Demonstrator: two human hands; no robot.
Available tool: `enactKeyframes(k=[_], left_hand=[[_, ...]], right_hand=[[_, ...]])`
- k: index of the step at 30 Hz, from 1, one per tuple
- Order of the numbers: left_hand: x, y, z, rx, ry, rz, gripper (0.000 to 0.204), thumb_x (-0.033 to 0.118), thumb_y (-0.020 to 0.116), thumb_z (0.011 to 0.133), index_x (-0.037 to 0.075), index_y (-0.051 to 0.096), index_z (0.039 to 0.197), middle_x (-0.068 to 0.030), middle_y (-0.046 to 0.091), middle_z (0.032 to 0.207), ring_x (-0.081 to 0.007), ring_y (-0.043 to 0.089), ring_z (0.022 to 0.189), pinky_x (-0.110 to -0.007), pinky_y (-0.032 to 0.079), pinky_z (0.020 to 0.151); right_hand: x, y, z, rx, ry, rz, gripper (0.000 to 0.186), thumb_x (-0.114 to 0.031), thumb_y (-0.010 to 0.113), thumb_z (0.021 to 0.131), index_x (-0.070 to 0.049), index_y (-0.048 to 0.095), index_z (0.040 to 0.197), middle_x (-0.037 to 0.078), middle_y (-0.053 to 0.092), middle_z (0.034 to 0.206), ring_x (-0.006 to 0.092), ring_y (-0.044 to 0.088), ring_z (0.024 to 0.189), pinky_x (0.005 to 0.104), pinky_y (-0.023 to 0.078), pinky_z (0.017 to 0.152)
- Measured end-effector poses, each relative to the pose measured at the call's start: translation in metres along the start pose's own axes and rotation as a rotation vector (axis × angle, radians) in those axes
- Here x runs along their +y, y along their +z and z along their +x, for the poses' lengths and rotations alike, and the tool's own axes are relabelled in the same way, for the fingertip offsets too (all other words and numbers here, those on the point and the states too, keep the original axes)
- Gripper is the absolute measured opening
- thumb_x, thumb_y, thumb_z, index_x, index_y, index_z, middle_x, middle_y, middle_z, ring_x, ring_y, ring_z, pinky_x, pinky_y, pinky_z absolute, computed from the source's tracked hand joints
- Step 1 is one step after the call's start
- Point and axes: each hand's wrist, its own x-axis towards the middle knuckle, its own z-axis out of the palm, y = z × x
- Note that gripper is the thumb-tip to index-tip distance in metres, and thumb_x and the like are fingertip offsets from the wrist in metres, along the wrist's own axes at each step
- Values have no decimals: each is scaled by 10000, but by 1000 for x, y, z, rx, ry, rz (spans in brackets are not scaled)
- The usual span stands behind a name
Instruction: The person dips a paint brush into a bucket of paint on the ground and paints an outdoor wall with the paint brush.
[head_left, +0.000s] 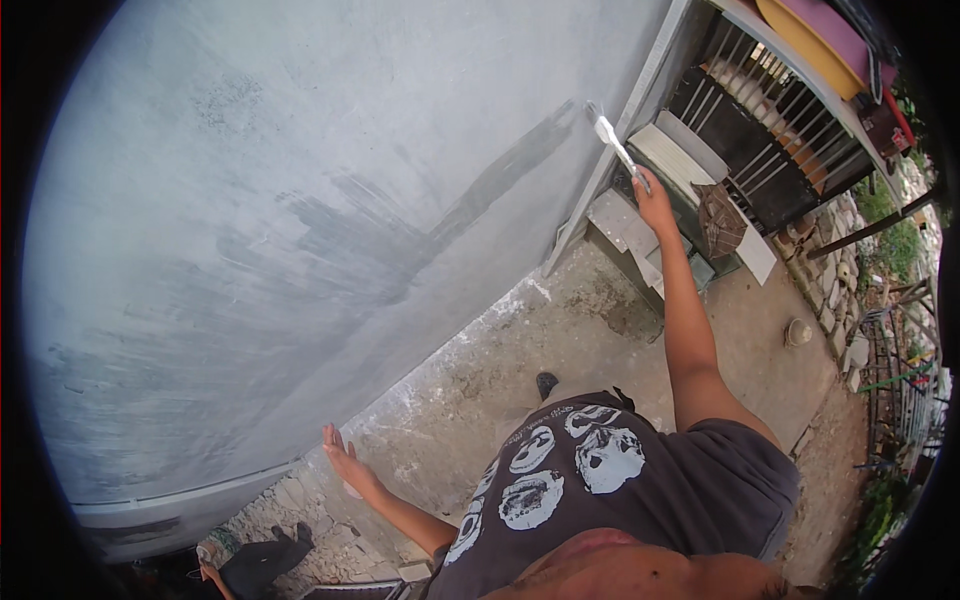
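Observation:
My right hand (652, 195) is closed round the handle of a paintbrush (613, 137) at the end of my outstretched arm. The brush head is white and lies close to the right edge of a pale grey-blue wall (280, 120); whether the bristles touch it I cannot tell. A darker, damp-looking streak (510, 168) runs across the wall and stops just left of the brush. Lower on the wall, more dark patches and strokes show. My left hand (347, 460) hangs beside the wall's foot, fingers stretched out, holding nothing.
Right of the wall's edge stand boxes and panels (640, 240) with a brown woven piece (722, 220), near a barred black gate (770, 120). A small pale pot (798, 332) sits on the concrete floor (590, 290). At lower left another person (262, 568) is partly visible.

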Motion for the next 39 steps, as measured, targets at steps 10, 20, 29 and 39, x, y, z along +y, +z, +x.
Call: enactKeyframes(k=[10, 20, 29, 39], left_hand=[[-21, -14, -15, 52, -40, -16, 746, 643, 257, 1080, 79, 491, 1508, -126, 473, 1569, -326, 421, 1465, -525, 330, 1178], [-27, -31, -10, 74, -38, -53, 745, 648, 283, 1075, 75, 503, 1497, -122, 473, 1570, -320, 426, 1464, -532, 331, 1175], [-5, -27, -16, 53, 14, -8, 746, 645, 278, 1077, 63, 497, 1489, -126, 486, 1554, -315, 435, 1453, -530, 332, 1173], [-42, -43, -21, 82, -19, -43, 754, 657, 273, 1072, 66, 524, 1468, -126, 459, 1582, -315, 441, 1452, -528, 343, 1168]], right_hand=[[-52, 34, -52, -639, -263, -36, 409, -240, 593, 1053, -61, 579, 1421, 183, 635, 1385, 277, 599, 1274, 383, 424, 1101], [12, 20, -2, -39, -2, 70, 484, -241, 602, 1059, -67, 514, 1502, 141, 696, 1242, 197, 630, 1127, 324, 462, 1019], [-33, 17, -38, -444, -179, -82, 377, -197, 619, 1036, -86, 616, 1397, 141, 657, 1368, 254, 581, 1297, 359, 414, 1106], [16, 57, -13, -354, 130, 240, 531, -282, 617, 1060, -195, 468, 1562, -75, 452, 718, 48, 403, 612, 240, 352, 536]])
